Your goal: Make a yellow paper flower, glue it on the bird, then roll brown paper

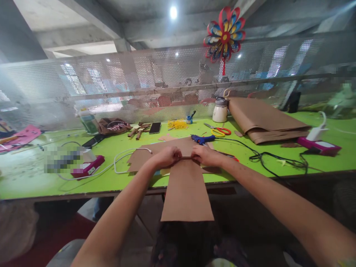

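A strip of brown kraft paper [187, 193] hangs over the front edge of the green table, its far end narrowly folded or rolled. My left hand [168, 155] pinches the left end of that fold, and my right hand [204, 154] pinches the right end. Beneath both hands lies a larger sheet of brown paper [147, 155]. Just beyond my right hand rests a blue hot glue gun [203, 139]. Scissors [219, 131] with orange and yellow handles sit a little farther back.
Folded brown paper [269, 115] is stacked at the right, beside a jar [220, 110]. A phone [155, 128] and yellow shreds [178, 124] lie at the back. Power strips [88, 167] and cords flank the work area. Behind stands a perforated screen [133, 85] with a paper flower [224, 36].
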`<state>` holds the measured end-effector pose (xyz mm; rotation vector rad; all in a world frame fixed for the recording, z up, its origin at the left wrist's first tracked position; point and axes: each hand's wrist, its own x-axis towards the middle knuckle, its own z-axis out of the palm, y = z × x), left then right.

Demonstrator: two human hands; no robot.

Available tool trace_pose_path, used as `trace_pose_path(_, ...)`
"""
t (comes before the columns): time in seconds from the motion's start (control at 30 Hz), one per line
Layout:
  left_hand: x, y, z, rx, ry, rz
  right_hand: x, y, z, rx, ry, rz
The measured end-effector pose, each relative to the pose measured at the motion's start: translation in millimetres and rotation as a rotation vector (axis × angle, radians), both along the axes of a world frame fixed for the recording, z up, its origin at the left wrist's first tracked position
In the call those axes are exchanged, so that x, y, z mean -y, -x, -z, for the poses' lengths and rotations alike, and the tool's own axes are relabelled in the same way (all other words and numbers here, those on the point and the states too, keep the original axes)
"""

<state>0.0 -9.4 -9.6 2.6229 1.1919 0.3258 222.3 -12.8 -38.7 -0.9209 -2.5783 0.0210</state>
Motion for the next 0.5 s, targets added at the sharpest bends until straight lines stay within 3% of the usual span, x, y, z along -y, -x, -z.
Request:
trace_pose_path(0.17, -0.2, 2.2, 1.3, -0.038, -0.058, 0.036, 5.1, 10.2, -3.1, 0.04, -0.034, 0.097)
trace_pose_path(0.33, 0.9, 3.2, 1.9, -0.087, -0.119, 0.045, 2.9, 7.0, 2.8, -0.026, 0.039, 0.183)
trace_pose_path(0.5, 2.2, 3.7, 2.5, -0.093, -0.148, 0.05, 4.0, -1.8, 4.7, 0.035, -0.058, 0.106)
